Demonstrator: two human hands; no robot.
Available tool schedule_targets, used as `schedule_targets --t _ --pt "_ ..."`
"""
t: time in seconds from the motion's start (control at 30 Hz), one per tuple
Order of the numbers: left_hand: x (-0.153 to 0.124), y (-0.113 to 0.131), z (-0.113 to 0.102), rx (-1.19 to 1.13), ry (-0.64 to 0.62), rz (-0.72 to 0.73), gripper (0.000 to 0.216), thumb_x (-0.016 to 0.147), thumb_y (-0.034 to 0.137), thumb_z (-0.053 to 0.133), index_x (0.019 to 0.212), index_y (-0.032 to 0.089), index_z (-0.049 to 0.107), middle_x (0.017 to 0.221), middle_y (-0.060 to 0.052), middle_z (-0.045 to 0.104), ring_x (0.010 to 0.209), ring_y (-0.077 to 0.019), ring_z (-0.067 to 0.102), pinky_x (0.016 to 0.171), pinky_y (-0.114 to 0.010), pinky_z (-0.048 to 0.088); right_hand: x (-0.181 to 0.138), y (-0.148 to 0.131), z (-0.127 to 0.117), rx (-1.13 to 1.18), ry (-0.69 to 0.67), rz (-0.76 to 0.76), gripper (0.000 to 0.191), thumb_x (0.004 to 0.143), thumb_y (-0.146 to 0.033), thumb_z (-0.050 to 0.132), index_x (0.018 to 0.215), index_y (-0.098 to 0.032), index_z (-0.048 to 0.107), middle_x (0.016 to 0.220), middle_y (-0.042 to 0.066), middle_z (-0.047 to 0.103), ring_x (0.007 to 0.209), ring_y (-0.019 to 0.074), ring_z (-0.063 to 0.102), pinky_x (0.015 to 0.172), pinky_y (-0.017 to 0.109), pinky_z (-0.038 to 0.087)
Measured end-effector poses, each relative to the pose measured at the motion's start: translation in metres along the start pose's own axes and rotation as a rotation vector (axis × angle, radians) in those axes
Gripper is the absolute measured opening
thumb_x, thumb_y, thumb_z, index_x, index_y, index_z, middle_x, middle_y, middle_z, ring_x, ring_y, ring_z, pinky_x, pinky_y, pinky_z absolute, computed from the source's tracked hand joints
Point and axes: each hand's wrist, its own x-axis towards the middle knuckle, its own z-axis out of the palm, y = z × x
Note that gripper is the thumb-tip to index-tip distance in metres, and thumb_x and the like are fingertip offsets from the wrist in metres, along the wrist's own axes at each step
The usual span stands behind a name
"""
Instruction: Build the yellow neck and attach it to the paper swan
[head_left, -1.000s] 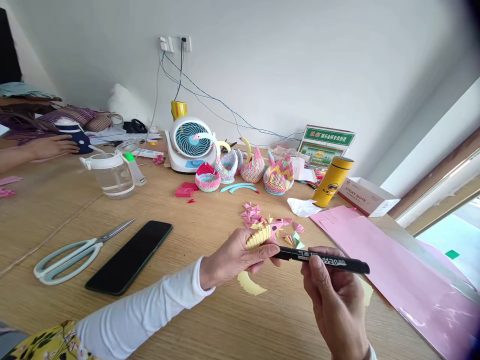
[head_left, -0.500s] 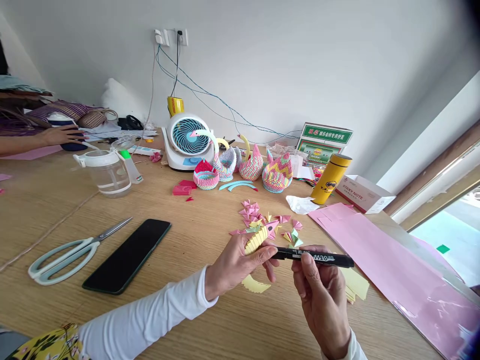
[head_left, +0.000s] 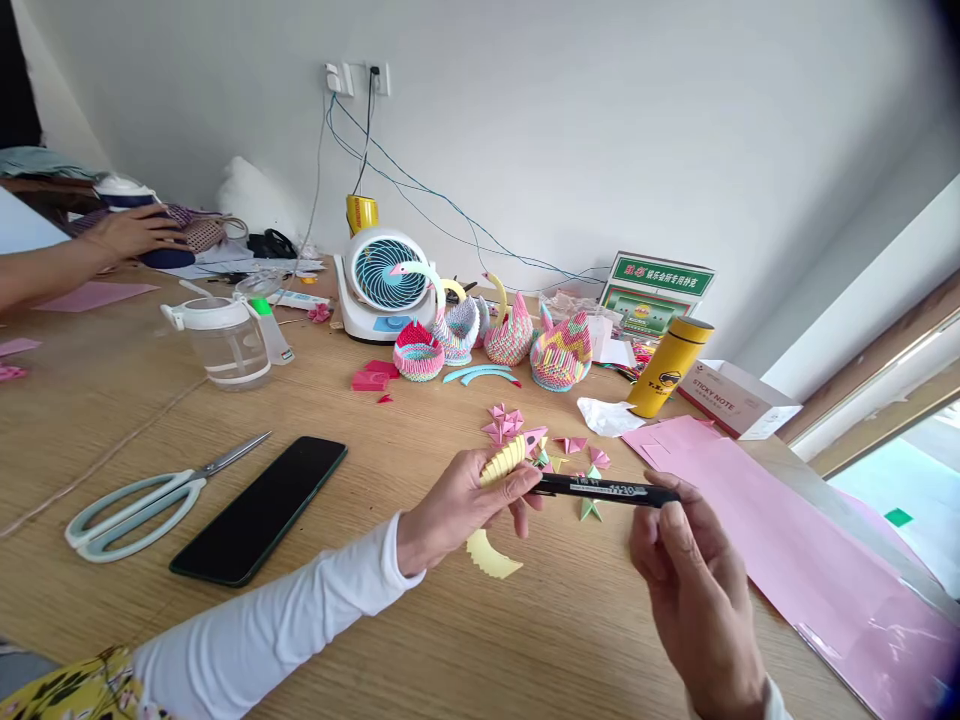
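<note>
Across the wooden table (head_left: pixel 112 420), finished paper swans (head_left: pixel 559 352) are standing by a fan (head_left: pixel 379 275), while loose folded pieces (head_left: pixel 510 425) are lying unused. Left hand (head_left: pixel 457 505) is pinching a curved yellow paper neck (head_left: pixel 502 460) between closed fingers; right hand (head_left: pixel 694 590) is gripping a black marker (head_left: pixel 600 490), its tip meeting the neck's head end – marking seemingly just beginning

We see the right hand (head_left: pixel 694 585) has slid back along the black marker (head_left: pixel 600 490) (now gripping its rear end only), fingers loosened.
</note>
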Motion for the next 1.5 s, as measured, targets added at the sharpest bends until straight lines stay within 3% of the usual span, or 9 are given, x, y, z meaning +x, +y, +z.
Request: schedule_targets --t 0.17,0.43,0.63,0.87,1.03,1.1,1.2,1.4,1.5 --pt "-0.002 0.002 -0.007 -0.029 -0.031 -0.069 0.042 0.082 0.052 0.065 0.089 0.011 0.060 0.084 -0.008 0.069 0.047 -0.0039 0.051 0.041 -0.020 0.018 0.016 -0.016 -0.019 -0.135 -0.094 0.180 0.028 0.079 -0.039 0.078 0.093 -0.018 0.067 0.067 -0.003 0.055 0.047 0.0020 0.033 0.037 0.008 0.028" --pt "-0.010 -0.026 -0.022 -0.144 0.033 -0.119 0.043 0.078 0.054 0.068 0.085 0.012 0.058 0.071 0.002 0.056 0.040 0.0007 0.031 0.039 -0.020 0.013 0.129 -0.007 -0.046 0.058 0.416 0.294 0.009 0.090 -0.007 0.058 0.086 -0.009 0.065 0.081 0.007 0.065 0.056 0.0063 0.054 0.042 0.010 0.045" --pt "-0.012 -0.048 -0.023 -0.321 0.005 -0.206 0.047 0.073 0.054 0.073 0.090 0.012 0.061 0.061 0.006 0.051 0.034 0.0016 0.027 0.037 -0.020 0.009 0.238 0.029 -0.022 0.073 0.531 0.340 0.031 0.095 -0.030 0.060 0.122 -0.016 0.057 0.120 0.009 0.060 0.098 0.0218 0.064 0.081 0.041 0.055" --pt "-0.017 -0.055 -0.021 -0.432 -0.011 -0.312 0.052 0.065 0.056 0.078 0.088 0.013 0.060 0.057 0.006 0.052 0.033 0.0017 0.026 0.036 -0.020 0.009 0.296 0.049 0.000 0.162 0.479 0.364 0.033 0.095 -0.031 0.060 0.124 -0.016 0.057 0.122 0.009 0.059 0.101 0.0230 0.063 0.084 0.043 0.054" --pt "-0.017 -0.055 -0.023 -0.466 -0.036 -0.369 0.050 0.064 0.053 0.080 0.085 0.012 0.061 0.057 0.006 0.053 0.033 0.0017 0.025 0.037 -0.020 0.009 0.276 0.046 -0.003 0.186 0.386 0.396 0.029 0.095 -0.030 0.059 0.120 -0.015 0.058 0.114 0.008 0.062 0.091 0.0193 0.065 0.075 0.037 0.057" --pt "-0.016 -0.056 -0.025 -0.469 -0.038 -0.370 0.048 0.064 0.051 0.081 0.082 0.012 0.061 0.057 0.005 0.053 0.033 0.0019 0.025 0.037 -0.020 0.009 0.251 0.037 -0.005 0.207 0.303 0.415 0.018 0.099 -0.020 0.051 0.112 -0.012 0.061 0.103 0.006 0.066 0.069 0.0110 0.064 0.057 0.022 0.054" --pt "-0.014 -0.059 -0.026 -0.458 -0.031 -0.360 0.045 0.065 0.050 0.081 0.078 0.011 0.061 0.057 0.006 0.051 0.034 0.0023 0.025 0.038 -0.021 0.007 0.201 0.017 -0.007 0.257 0.155 0.430 0.029 0.099 -0.009 0.035 0.104 -0.012 0.064 0.101 0.008 0.071 0.052 0.0066 0.058 0.042 0.015 0.048" --pt "-0.011 -0.060 -0.027 -0.455 -0.025 -0.317 0.040 0.067 0.044 0.081 0.078 0.011 0.061 0.060 0.006 0.050 0.036 0.0031 0.024 0.040 -0.020 0.005 0.107 -0.007 -0.006 0.301 -0.038 0.453 0.023 0.090 -0.014 0.047 0.103 -0.015 0.066 0.105 0.008 0.072 0.051 0.0076 0.058 0.045 0.017 0.051" --pt "-0.010 -0.057 -0.028 -0.479 -0.015 -0.311 0.040 0.065 0.042 0.083 0.077 0.011 0.061 0.060 0.006 0.050 0.037 0.0033 0.024 0.040 -0.020 0.006 0.074 -0.004 -0.006 0.236 -0.091 0.357 0.015 0.080 -0.022 0.068 0.094 -0.016 0.068 0.086 0.002 0.071 0.044 0.0045 0.044 0.040 0.014 0.043"
